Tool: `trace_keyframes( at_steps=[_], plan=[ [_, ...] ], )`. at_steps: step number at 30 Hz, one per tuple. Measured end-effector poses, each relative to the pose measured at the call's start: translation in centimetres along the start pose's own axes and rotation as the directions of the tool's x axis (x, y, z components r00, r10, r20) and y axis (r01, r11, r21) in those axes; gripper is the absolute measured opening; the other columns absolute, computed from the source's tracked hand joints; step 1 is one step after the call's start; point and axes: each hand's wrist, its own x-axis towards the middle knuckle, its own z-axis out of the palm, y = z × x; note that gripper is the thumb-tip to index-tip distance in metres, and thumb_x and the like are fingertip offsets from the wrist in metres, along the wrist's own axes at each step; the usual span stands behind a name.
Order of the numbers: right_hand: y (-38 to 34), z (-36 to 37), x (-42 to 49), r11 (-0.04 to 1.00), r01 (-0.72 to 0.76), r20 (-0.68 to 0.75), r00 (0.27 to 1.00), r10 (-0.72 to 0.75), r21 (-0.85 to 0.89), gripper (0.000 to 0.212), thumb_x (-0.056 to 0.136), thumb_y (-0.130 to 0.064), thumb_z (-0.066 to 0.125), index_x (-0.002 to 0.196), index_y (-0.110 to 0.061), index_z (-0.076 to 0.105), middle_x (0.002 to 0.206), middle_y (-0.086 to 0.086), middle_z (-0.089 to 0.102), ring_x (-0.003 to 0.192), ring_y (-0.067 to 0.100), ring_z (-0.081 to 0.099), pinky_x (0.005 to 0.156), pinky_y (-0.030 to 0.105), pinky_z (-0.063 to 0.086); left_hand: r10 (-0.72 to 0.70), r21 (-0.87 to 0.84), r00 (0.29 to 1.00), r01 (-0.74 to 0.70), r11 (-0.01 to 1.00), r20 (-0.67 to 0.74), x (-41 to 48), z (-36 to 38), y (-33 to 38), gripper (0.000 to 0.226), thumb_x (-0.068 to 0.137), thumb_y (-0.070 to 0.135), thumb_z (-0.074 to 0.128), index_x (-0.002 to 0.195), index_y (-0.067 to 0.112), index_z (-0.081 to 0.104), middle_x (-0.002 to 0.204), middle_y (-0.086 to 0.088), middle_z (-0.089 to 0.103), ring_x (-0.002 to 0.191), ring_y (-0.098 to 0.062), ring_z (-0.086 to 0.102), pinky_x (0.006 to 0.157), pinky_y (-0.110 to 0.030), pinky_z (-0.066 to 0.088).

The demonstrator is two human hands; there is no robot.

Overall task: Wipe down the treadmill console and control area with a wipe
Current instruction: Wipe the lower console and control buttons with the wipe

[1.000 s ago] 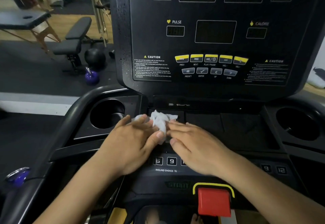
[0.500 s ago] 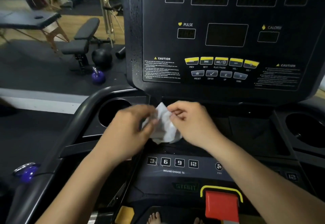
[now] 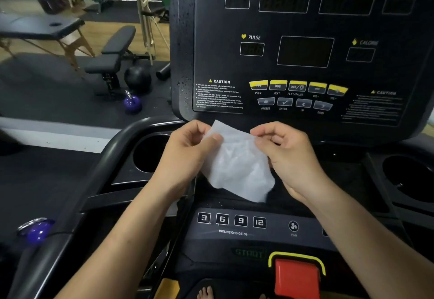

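A white wipe (image 3: 237, 165) hangs spread out between my two hands, just below the black treadmill console (image 3: 305, 52). My left hand (image 3: 187, 153) pinches its upper left corner and my right hand (image 3: 286, 155) pinches its upper right edge. The wipe is held in the air above the dark tray of the control area (image 3: 246, 228), which carries incline buttons marked 3, 6, 9, 12 and a fan button. Water droplets speckle the console's left border.
A red stop button (image 3: 297, 277) with a yellow rim sits low centre. Round cup holders lie to the left (image 3: 150, 155) and right (image 3: 408, 179). A curved black handrail (image 3: 94, 169) runs down the left. A weight bench (image 3: 110, 59), kettlebells and a massage table stand beyond.
Both hands lifted the crumpled wipe off the tray and pulled it apart, so it now hangs unfolded between them. My view has moved slightly closer to the console.
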Motion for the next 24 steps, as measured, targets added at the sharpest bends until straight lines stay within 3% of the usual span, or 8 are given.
trace_keyframes(
  at_steps=[3,5,6,8,11,14,19,24],
  plan=[
    [0.7,-0.6,-0.2,0.974,0.06,0.058,0.997,-0.048,-0.218,0.022,0.087,-0.002,0.064,0.085,-0.022,0.072,0.085,-0.01,0.072,0.083,0.004,0.067,0.077,0.023,0.053,0.095,0.267,0.995,-0.087,0.96,-0.017,0.0,-0.3,-0.8,0.02,0.082,0.005,0.074,0.088,0.015,0.057,0.076,0.003,0.063,0.063,-0.008,0.055,0.06,-0.019,0.045],
    [1.5,-1.3,-0.7,0.837,0.21,0.099,0.978,-0.185,-0.506,0.019,0.086,-0.007,0.066,0.089,-0.024,0.074,0.093,-0.014,0.069,0.087,0.001,0.065,0.077,0.021,0.052,0.318,0.758,0.947,-0.245,0.605,0.052,0.0,-1.1,-1.8,0.029,0.075,0.014,0.077,0.096,0.019,0.059,0.088,0.004,0.062,0.079,-0.013,0.057,0.072,-0.028,0.046],
    [1.6,-1.7,-1.1,0.761,0.288,0.111,0.955,-0.276,-0.582,0.019,0.086,-0.007,0.066,0.092,-0.023,0.074,0.098,-0.015,0.067,0.09,0.002,0.063,0.077,0.021,0.051,0.418,0.858,0.896,-0.329,0.396,0.151,0.0,-1.4,-2.0,0.032,0.071,0.014,0.078,0.099,0.019,0.062,0.093,0.002,0.062,0.085,-0.021,0.057,0.075,-0.036,0.044],
    [1.7,-1.8,-1.9,0.671,0.417,0.179,0.9,-0.397,-0.613,0.019,0.088,-0.006,0.063,0.096,-0.019,0.075,0.103,-0.011,0.067,0.097,0.005,0.061,0.083,0.023,0.049,0.448,0.826,0.812,-0.511,0.237,0.373,-0.2,-1.3,-1.7,0.031,0.07,0.009,0.075,0.099,0.015,0.067,0.099,-0.002,0.065,0.087,-0.029,0.06,0.076,-0.041,0.046],
    [1.8,-0.2,-3.1,0.562,0.48,0.472,0.864,-0.173,-0.674,0.035,0.095,-0.031,0.043,0.115,-0.018,0.069,0.132,-0.001,0.059,0.125,0.014,0.049,0.106,0.029,0.039,0.196,0.724,0.76,-0.65,0.229,0.62,-0.1,-0.3,-2.0,0.028,0.082,0.015,0.056,0.107,0.014,0.07,0.111,-0.002,0.07,0.099,-0.024,0.066,0.084,-0.039,0.053],
    [2.2,0.4,-3.6,0.402,0.495,0.578,0.808,0.113,-0.771,0.073,0.091,-0.062,0.008,0.146,-0.025,0.039,0.161,-0.008,0.017,0.148,0.007,0.008,0.12,0.031,0.012,-0.009,0.77,0.781,-0.614,0.175,0.624,-0.4,-0.9,-2.8,0.052,0.085,0.024,0.035,0.13,0.019,0.061,0.132,-0.002,0.064,0.123,-0.019,0.059,0.107,-0.043,0.042],
    [0.8,-0.7,-5.0,0.388,0.527,0.624,0.759,0.185,-0.756,0.083,0.083,-0.069,-0.002,0.15,-0.031,0.029,0.161,-0.016,0.008,0.146,-0.001,-0.002,0.121,0.035,-0.003,-0.004,0.775,0.787,-0.606,0.179,0.617,-2.9,-2.0,-2.4,0.05,0.089,0.037,0.03,0.128,0.031,0.062,0.135,0.005,0.062,0.129,-0.009,0.054,0.116,-0.054,0.027],
    [1.1,-0.1,-2.3,0.349,0.482,0.557,0.816,0.156,-0.804,0.089,0.078,-0.071,-0.005,0.153,-0.031,0.022,0.162,-0.014,0.006,0.147,0.002,-0.002,0.119,0.041,0.012,-0.071,0.855,0.856,-0.5,0.137,0.512,-1.0,-0.5,-2.7,0.077,0.087,0.053,0.002,0.148,0.029,0.041,0.158,0.008,0.034,0.147,-0.006,0.024,0.12,-0.051,0.008]
  ],
)
